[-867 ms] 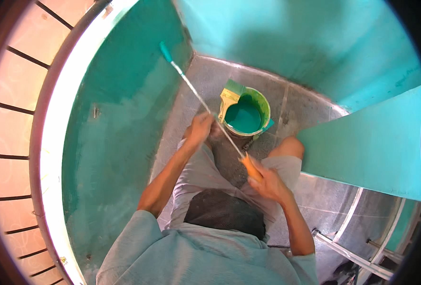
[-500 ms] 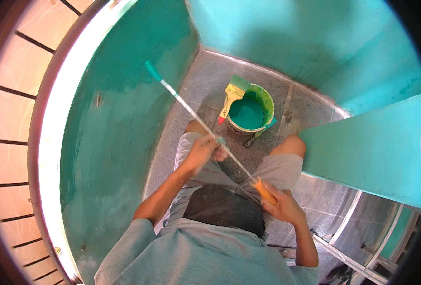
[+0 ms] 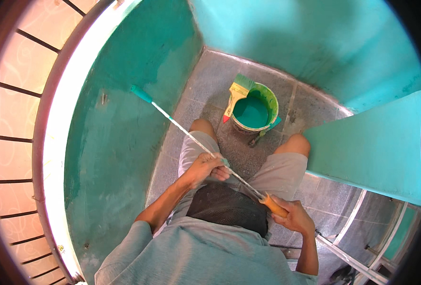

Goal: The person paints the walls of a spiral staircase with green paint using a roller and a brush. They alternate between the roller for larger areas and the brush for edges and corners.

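A long-handled paint roller point(image 3: 184, 130) runs slantwise in front of me, from its orange grip at the lower right to its green roller head at the upper left. My right hand point(image 3: 293, 216) is closed round the orange grip. Along the white rod, my left hand point(image 3: 205, 168) holds the shaft about midway, its fingers curled about it. The roller head lies against the green wall point(image 3: 110, 156) on my left, where wet darker paint meets lighter patches. Between my knees and the far wall stands a bucket point(image 3: 273, 99) of green paint.
A wide flat paintbrush point(image 3: 237, 95) rests across the bucket's left rim; another green-smeared tool point(image 3: 267, 130) leans at its right. A turquoise panel point(image 3: 367, 147) stands at the right, with a white metal frame point(image 3: 348, 259) below it. Grey tiles point(image 3: 205, 71) cover the floor.
The roller head has moved down the left wall and a little left. Both hands have shifted slightly down and right with the handle, while the bucket and brush stay in place.
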Demonstrator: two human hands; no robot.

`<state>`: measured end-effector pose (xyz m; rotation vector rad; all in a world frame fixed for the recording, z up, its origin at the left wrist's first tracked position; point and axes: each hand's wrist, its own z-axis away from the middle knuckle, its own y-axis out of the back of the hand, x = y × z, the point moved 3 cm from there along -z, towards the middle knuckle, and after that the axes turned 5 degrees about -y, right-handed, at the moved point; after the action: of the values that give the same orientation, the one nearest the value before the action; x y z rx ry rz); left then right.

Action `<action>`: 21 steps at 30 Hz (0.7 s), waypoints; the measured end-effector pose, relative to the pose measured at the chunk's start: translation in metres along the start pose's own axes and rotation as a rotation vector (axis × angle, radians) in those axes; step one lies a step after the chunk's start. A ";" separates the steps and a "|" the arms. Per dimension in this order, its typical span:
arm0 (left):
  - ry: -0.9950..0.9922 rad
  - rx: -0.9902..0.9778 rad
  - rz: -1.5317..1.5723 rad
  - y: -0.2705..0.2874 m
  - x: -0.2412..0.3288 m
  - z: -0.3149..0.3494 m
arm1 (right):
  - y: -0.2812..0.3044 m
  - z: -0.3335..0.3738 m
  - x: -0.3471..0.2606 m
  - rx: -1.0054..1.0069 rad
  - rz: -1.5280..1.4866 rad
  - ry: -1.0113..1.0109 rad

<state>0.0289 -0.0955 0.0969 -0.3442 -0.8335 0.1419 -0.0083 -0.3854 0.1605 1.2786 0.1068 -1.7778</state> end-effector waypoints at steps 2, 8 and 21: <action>-0.015 0.029 -0.021 0.000 0.001 0.001 | 0.000 0.002 0.004 -0.042 0.005 -0.074; -0.098 -0.080 0.064 -0.021 0.005 0.002 | 0.041 0.007 -0.003 0.034 0.087 -0.060; -0.323 -0.110 0.345 -0.019 0.000 0.085 | 0.102 0.027 -0.041 -0.013 0.157 -0.102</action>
<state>-0.0344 -0.0928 0.1561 -0.5782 -1.0988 0.4839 0.0464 -0.4336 0.2469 1.1528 -0.0385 -1.7004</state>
